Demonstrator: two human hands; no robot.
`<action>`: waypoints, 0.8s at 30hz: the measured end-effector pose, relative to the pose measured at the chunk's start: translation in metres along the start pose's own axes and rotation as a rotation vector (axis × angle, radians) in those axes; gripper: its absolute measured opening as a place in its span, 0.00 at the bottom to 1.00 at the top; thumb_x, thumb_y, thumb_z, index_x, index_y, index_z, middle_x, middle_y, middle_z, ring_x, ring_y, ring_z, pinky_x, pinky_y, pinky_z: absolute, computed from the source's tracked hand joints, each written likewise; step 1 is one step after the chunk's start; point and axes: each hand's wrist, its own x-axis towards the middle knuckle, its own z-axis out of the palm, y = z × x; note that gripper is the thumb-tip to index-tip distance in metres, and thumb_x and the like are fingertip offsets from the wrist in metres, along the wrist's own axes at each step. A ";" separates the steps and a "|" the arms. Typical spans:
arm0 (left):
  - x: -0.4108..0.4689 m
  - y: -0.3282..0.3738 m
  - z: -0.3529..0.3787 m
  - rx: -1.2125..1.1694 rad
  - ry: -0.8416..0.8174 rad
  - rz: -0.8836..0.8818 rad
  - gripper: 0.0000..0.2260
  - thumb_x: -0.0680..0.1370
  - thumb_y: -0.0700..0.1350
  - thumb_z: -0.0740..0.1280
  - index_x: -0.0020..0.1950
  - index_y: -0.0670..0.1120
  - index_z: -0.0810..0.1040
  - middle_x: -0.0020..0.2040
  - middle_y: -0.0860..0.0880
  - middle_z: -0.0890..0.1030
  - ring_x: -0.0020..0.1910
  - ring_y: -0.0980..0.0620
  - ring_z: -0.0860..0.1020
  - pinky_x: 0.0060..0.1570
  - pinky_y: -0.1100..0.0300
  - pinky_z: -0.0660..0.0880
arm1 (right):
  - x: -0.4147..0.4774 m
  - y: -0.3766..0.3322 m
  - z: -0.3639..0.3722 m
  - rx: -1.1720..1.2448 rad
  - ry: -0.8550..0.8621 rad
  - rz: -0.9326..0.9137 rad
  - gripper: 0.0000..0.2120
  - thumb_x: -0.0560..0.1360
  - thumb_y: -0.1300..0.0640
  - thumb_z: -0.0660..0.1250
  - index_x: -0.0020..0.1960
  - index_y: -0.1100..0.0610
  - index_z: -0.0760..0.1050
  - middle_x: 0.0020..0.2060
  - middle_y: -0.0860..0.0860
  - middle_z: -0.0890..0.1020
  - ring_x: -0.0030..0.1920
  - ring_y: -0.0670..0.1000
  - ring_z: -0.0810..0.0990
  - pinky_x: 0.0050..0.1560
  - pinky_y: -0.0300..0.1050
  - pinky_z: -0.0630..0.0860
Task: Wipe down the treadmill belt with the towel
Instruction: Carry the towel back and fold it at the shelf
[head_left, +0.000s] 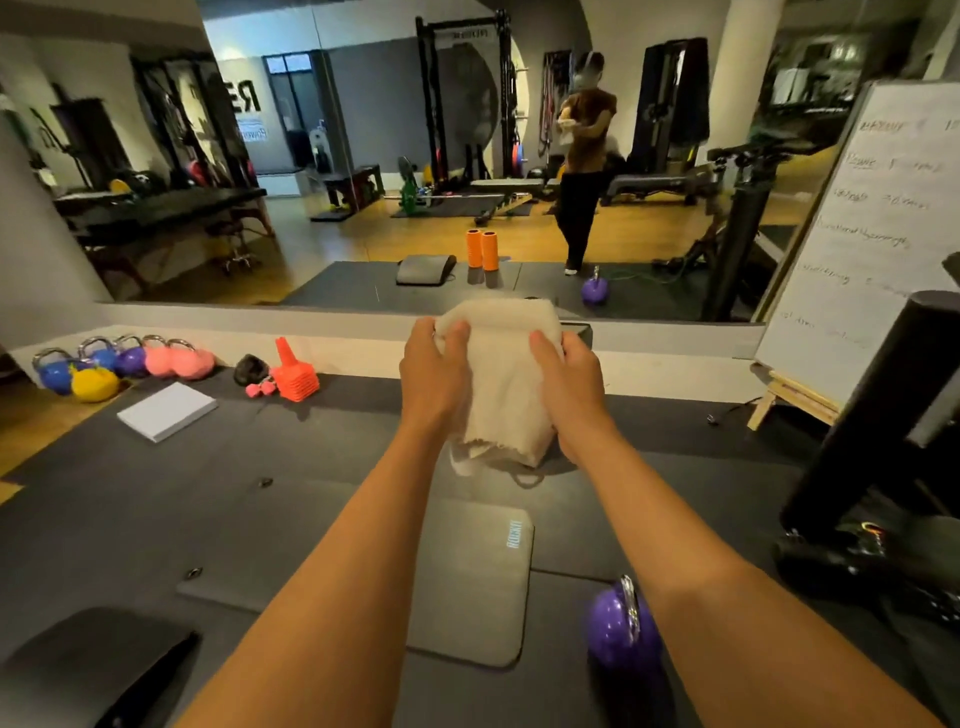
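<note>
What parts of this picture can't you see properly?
- Head view: handwriting on the white whiteboard is too blurred to read.
- The tall black machine post is cut off by the right edge; no treadmill belt shows.
- The round purple kettlebell is partly hidden behind the right forearm.
- The cream cloth towel hides the fingertips of the left hand and right hand gripping it.

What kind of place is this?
Most likely a gym: there is a row of colourful kettlebells, a weight rack and a barbell reflected in the big mirror, and dark rubber mats underfoot.
</note>
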 end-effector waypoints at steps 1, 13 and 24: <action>0.024 -0.008 0.003 0.005 -0.002 0.000 0.10 0.82 0.51 0.59 0.52 0.45 0.73 0.45 0.53 0.76 0.49 0.48 0.76 0.49 0.52 0.74 | 0.021 0.004 0.013 -0.001 0.007 0.005 0.07 0.79 0.50 0.61 0.44 0.51 0.73 0.43 0.51 0.79 0.46 0.53 0.78 0.46 0.50 0.76; 0.294 -0.133 0.054 -0.057 -0.159 -0.131 0.10 0.80 0.52 0.62 0.55 0.47 0.75 0.51 0.50 0.78 0.52 0.49 0.77 0.53 0.52 0.76 | 0.257 0.061 0.139 -0.074 0.060 0.070 0.11 0.81 0.49 0.57 0.60 0.51 0.70 0.49 0.47 0.75 0.48 0.46 0.75 0.48 0.45 0.74; 0.507 -0.235 0.183 0.013 -0.253 -0.164 0.09 0.80 0.50 0.61 0.54 0.46 0.74 0.50 0.50 0.77 0.49 0.51 0.75 0.47 0.58 0.70 | 0.501 0.144 0.177 -0.080 0.078 0.234 0.12 0.79 0.51 0.60 0.50 0.59 0.75 0.44 0.53 0.79 0.45 0.50 0.77 0.43 0.45 0.73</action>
